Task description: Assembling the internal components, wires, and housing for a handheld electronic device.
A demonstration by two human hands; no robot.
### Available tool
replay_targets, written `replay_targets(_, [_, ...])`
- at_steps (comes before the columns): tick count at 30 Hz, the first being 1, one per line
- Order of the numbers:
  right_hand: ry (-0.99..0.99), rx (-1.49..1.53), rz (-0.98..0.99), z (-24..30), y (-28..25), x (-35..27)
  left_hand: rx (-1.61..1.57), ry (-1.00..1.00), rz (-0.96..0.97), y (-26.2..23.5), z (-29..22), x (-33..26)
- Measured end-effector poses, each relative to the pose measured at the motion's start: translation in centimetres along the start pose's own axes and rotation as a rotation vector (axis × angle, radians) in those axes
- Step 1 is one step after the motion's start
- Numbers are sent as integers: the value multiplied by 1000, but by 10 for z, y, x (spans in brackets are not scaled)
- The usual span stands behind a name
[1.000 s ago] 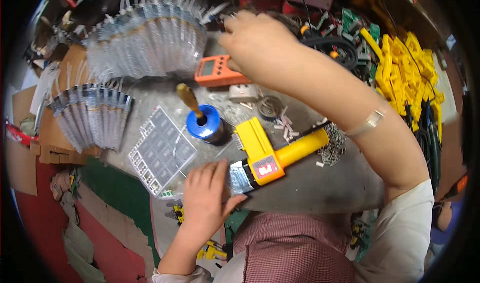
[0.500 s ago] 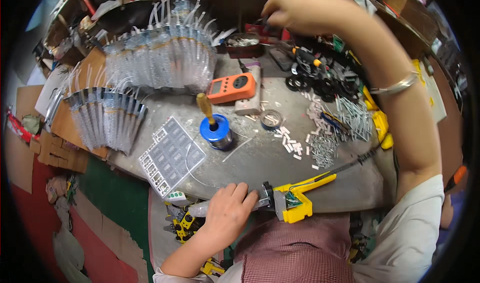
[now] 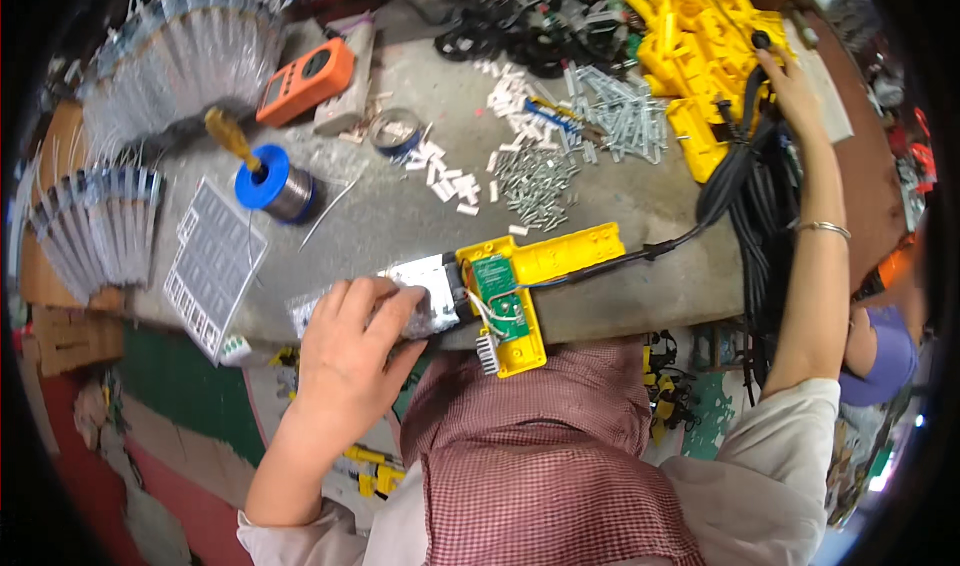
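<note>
My left hand (image 3: 350, 341) is wrapped round a silver metal part in clear bubble wrap (image 3: 435, 291). This part joins a yellow plastic half-housing (image 3: 570, 254) at the bench's front edge. Inside the open housing sits a green circuit board (image 3: 497, 291) with white wires. From its handle a black cable (image 3: 640, 254) runs right to a bundle of black cables (image 3: 740, 176). At the far right, my right hand (image 3: 793, 91) has its fingers bent at a pile of yellow housings (image 3: 685, 41), beside a black cable end. What those fingers grip cannot be made out.
Solder wire on a blue spool (image 3: 262, 178), an orange multimeter (image 3: 310, 81) and a tape roll (image 3: 395, 133) stand left. Small screws (image 3: 535, 181), white pieces (image 3: 445, 176) and metal strips (image 3: 625, 116) lie mid-bench. Wrapped parts (image 3: 185, 61) stand back left. Another person's purple sleeve (image 3: 880, 356) shows right.
My right hand has come from the back of the bench to the yellow pile at right. The half-housing has turned, its circuit board now facing up. The view has shifted right.
</note>
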State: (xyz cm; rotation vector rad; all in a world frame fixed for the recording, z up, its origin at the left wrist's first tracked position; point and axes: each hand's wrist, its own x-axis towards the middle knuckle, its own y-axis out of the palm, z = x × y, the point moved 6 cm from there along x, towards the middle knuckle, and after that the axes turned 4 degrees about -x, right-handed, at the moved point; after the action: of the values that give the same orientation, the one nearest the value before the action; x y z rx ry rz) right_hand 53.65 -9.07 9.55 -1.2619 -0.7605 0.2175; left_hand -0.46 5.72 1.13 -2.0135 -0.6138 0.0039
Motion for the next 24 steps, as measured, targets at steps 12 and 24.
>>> replay_targets(12, [-910, 482, 272, 217, 2, -213, -45, -35, -192, 34, -51, -18])
replay_targets(24, [-824, 629, 407, 245, 9, -258, 331, -11, 9, 58, -81, -5])
